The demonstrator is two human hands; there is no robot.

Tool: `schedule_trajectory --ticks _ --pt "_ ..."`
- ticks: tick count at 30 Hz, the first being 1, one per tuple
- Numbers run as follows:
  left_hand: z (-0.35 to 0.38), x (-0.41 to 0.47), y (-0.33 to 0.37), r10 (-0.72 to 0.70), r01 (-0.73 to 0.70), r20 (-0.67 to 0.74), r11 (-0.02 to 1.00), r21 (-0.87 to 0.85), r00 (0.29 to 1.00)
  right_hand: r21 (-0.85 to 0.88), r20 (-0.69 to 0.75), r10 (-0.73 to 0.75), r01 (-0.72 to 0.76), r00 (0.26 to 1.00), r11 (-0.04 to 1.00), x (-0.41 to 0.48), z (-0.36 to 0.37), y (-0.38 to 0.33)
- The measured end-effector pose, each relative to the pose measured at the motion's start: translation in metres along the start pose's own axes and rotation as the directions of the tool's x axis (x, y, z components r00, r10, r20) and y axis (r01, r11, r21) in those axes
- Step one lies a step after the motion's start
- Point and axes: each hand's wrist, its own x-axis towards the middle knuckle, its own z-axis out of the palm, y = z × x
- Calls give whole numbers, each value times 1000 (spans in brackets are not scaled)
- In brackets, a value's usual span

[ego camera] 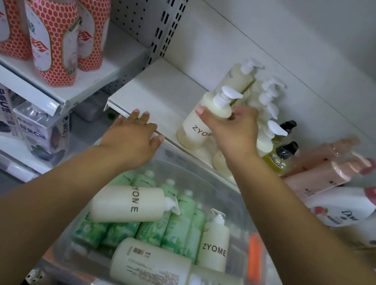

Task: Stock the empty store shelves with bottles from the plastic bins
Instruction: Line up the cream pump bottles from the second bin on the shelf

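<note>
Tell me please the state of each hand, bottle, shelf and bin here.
Right hand: grips the pump bottle.
Pump bottle: stands on the shelf, held.
Left hand: open, rests on shelf edge.
Shelf: partly stocked.
Bin: open, holds bottles.
Cream bottle in bin: lies on its side.

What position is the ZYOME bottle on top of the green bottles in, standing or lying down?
Lying down: the ZYOME bottle rests on its side across the green bottles in the bin, pump pointing right.
</note>
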Motion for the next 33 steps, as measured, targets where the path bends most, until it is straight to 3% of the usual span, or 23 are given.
schedule_trajectory --ticks 5,9,12,14,16,18,23,27,33 --pt "-3 -2 2 13 -12 4 994 -107 1000 -93 -16 -196 193 981 977 -9 -41 -20" --pt "-3 1 6 37 -35 24 994 -102 999 -335 203 -372 421 906 843 7 -53 -38" --pt "-3 2 11 54 -51 25 995 -89 998 -430 459 -303 507 835 747 29 -46 -45" --pt "-2 3 16 56 -54 26 997 -60 998 -410 547 -184 453 817 792 41 -40 -47" --pt "-2 5 20 54 -53 28 997 -49 998 -444 586 -151 472 796 762 51 -34 -48" --pt "0 8 22 51 -49 24 997 -61 998 -476 587 -166 503 792 721 57 -31 -49" --pt "3 19 27 31 -27 33 992 -126 999 -487 535 -125 426 835 762 86 -29 -46" --pt "0 34 28 23 -21 8 985 -172 1000 -586 512 -123 450 850 674 114 -25 -48" --pt "7 40 35 19 -23 -27 990 -139 999 -607 457 -160 438 875 663 153 -26 -36"
